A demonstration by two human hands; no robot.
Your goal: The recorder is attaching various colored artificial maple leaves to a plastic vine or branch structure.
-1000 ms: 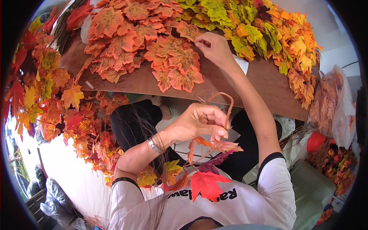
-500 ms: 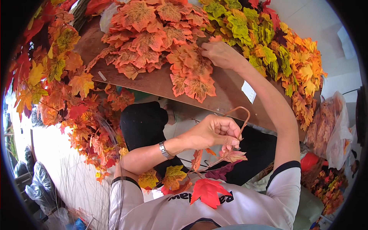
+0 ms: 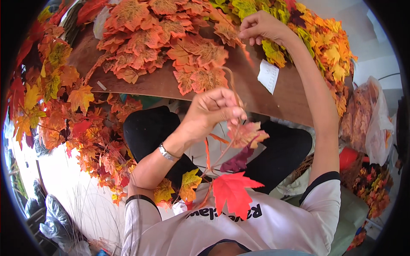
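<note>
My left hand (image 3: 213, 112) is pinching a spray (image 3: 237, 161) above my lap (image 3: 284, 149), seemingly part-leafed, its tip looking bare; my right hand (image 3: 267, 27), fingers nearly closed, is apparently gripping an orange leaf (image 3: 226, 34); more heaps (image 3: 147, 36) are lying on the worktop (image 3: 250, 94).

Main free lane: bare tabletop (image 3: 286, 98) btwn the orange leaf pile (image 3: 145, 42) & R forearm (image 3: 316, 85), w/ a flat paper slip (image 3: 268, 77) lying in it. A narrower bare strip runs along the front edge, L of centre. Obstacles: the pile fills the rear L & centre; yellow-green leaves (image 3: 273, 51) back the R hand (image 3: 263, 29), whose fingers pinch an orange leaf spray (image 3: 226, 33). L hand (image 3: 215, 111), w/ its upright stem (image 3: 232, 79), blocks the front centre; leaves below, incl. a red leaf (image 3: 232, 192), obstruct the gap btwn the knees. Hanging foliage (image 3: 81, 98) closes the far L.
</note>
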